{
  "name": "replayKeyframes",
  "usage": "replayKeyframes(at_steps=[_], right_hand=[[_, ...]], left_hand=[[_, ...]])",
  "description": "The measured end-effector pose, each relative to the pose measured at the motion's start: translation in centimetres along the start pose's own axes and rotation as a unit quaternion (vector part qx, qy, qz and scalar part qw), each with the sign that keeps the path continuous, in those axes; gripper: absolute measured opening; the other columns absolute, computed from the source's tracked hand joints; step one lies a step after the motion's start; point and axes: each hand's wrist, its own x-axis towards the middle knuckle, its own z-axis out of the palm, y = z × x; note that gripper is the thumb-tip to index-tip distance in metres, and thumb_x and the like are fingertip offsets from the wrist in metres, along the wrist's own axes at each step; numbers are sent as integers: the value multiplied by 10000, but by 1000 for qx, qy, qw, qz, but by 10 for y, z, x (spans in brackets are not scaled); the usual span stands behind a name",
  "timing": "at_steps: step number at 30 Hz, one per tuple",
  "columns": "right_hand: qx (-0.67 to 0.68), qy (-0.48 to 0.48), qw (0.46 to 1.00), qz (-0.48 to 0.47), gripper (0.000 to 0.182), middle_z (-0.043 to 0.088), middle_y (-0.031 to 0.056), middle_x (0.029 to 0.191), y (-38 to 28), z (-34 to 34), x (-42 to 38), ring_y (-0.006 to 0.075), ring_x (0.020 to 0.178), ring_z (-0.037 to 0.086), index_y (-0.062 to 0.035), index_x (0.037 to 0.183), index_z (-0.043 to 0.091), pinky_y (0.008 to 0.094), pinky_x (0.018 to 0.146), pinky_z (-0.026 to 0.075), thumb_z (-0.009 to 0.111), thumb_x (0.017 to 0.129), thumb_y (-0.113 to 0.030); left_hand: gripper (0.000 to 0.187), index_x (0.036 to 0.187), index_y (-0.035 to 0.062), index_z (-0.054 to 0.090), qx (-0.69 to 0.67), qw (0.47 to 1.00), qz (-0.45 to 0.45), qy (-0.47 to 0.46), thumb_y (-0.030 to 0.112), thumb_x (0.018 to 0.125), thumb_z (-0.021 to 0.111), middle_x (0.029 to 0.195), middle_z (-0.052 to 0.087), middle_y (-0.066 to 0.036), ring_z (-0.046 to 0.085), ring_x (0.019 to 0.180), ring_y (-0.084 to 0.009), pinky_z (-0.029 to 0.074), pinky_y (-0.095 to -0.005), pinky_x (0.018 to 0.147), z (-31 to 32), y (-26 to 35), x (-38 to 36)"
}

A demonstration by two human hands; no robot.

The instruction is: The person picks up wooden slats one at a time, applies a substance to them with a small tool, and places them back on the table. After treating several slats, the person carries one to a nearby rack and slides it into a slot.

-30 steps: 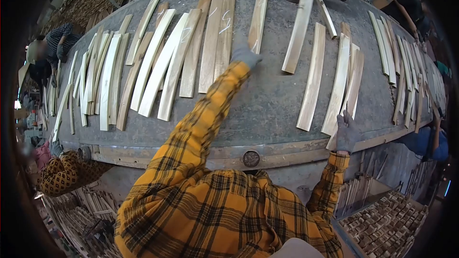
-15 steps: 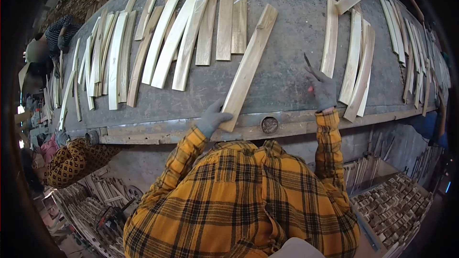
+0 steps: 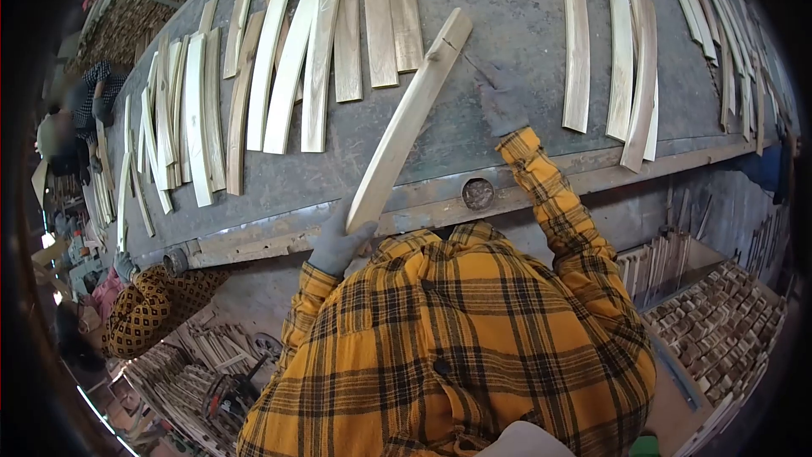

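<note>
My left hand (image 3: 337, 244), in a grey glove, is closed around the near end of a pale wooden plank (image 3: 406, 123). The plank slants away from me across the table, and a dark knot mark shows near its far end. My right hand (image 3: 502, 100), also gloved and somewhat blurred, grips a thin dark knife (image 3: 478, 66). Its blade points up and left, with the tip close to the plank's far end. The grey table top (image 3: 520, 25) lies beneath both.
Many planks (image 3: 317, 59) lie in a row to the left, some chalk-marked. More planks (image 3: 575, 51) lie to the right. A round cup (image 3: 478, 194) is set in the table's front edge. Co-workers are at the left, one in a patterned garment (image 3: 161, 309). Stacked wood pieces (image 3: 719, 330) fill a bin below right.
My right hand with the knife has moved left to the plank's far end. My left hand has drawn the plank left and nearer to me. The view has shifted slightly.
</note>
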Motion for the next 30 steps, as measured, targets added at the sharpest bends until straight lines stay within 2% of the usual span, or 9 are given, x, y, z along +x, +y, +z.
replayKeyframes(at_steps=[3,9,15,18,21,24,26,28,30], right_hand=[[117,32,989,90,287,590,6,823,22,14,5,92,673,529,-84,1128,637,210,616,458,529,872,-10],[200,25,922,329,229,614,3,803,1,-6,22,58,590,508,-97,1111,638,220,501,460,552,902,-135],[119,-7,936,332,213,580,-8,618,-5,-6,33,65,516,500,-72,979,687,214,503,423,625,866,-242],[242,-71,908,335,235,566,-2,553,-42,-7,16,73,484,476,-37,891,700,217,492,404,653,849,-264],[202,-134,920,310,292,628,23,681,-87,-10,-3,66,527,509,-22,966,675,219,486,397,681,828,-279],[160,6,946,282,364,643,62,820,-57,-6,-10,103,648,573,-24,1074,633,238,547,453,698,815,-271],[276,23,913,299,467,645,126,980,-28,-43,4,175,819,614,-19,1171,581,282,694,493,707,803,-277],[289,49,917,271,499,651,160,1036,-16,-90,19,229,909,627,-12,1187,574,328,802,502,705,798,-296],[-84,77,967,230,456,662,160,1003,39,-123,32,238,893,642,18,1111,602,328,788,501,687,802,-307]], left_hand=[[419,1210,-4,417,-196,976,-44,-79,189,885,599,735,587,-136,581,531,-173,481,-257,446,-13,-1,3],[441,1182,-9,420,-271,953,-86,-103,246,873,604,697,596,-161,562,452,-193,458,-271,380,-29,-9,0],[490,1219,18,392,-494,829,-155,-213,381,917,525,636,556,-119,523,406,-160,406,-251,296,-41,-42,11],[501,1218,4,384,-455,851,-152,-214,415,943,462,622,545,-95,514,403,-145,405,-247,286,-24,-29,20],[493,1295,-42,319,-297,944,-96,-103,270,946,474,721,578,-117,599,529,-179,532,-283,424,22,32,37],[644,1377,-43,244,-241,952,18,-188,304,919,534,982,561,-168,631,748,-191,566,-287,594,64,70,73],[669,1354,11,346,29,983,135,-124,429,881,565,1032,557,-138,586,913,-211,499,-333,780,76,86,109],[664,1303,52,419,338,928,147,60,468,825,616,1087,526,-150,537,1012,-246,458,-373,862,67,114,148],[691,1277,65,428,466,846,127,225,449,762,683,1133,484,-168,508,1051,-292,457,-387,871,48,125,186]])
